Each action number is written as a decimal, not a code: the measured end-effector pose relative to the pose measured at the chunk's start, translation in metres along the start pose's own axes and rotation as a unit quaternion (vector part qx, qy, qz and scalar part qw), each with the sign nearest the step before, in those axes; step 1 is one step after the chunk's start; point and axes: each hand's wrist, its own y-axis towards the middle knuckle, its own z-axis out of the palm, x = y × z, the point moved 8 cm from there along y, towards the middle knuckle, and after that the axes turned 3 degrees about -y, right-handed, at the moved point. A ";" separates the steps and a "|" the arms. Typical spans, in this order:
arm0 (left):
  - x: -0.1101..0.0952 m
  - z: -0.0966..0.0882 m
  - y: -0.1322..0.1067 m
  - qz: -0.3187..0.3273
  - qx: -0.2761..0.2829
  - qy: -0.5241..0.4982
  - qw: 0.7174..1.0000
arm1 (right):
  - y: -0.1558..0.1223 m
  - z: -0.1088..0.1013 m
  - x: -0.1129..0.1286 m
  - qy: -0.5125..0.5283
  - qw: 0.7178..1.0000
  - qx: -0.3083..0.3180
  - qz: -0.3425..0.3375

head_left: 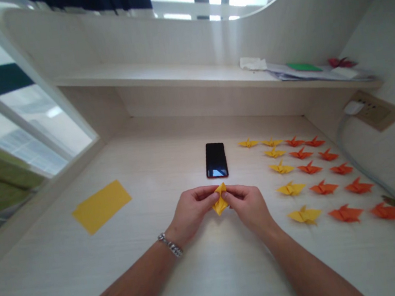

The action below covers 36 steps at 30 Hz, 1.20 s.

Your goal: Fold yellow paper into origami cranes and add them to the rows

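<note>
Between my two hands is a partly folded piece of yellow origami paper, diamond-shaped and creased down its middle. My left hand, with a chain bracelet at the wrist, pinches its left side between thumb and fingers. From the right, my right hand grips the opposite edge, its thumb pressing on the front. A black phone lies just beyond my fingers. Finished paper cranes stand in columns to the right, yellow ones nearest me and orange ones farther right.
Yellow paper sheets lie on the left of the pale desk. A shelf with papers and a crumpled tissue runs along the back. At right, a cable hangs from a plugged-in wall socket.
</note>
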 end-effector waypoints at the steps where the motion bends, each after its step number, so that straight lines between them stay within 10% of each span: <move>1: 0.000 0.000 0.000 0.003 -0.005 0.015 1.000 | 0.000 0.000 0.000 -0.003 1.000 -0.002 0.002; 36: 0.006 0.004 -0.002 -0.024 0.038 0.147 0.988 | 0.003 -0.005 0.003 -0.045 0.999 -0.002 -0.007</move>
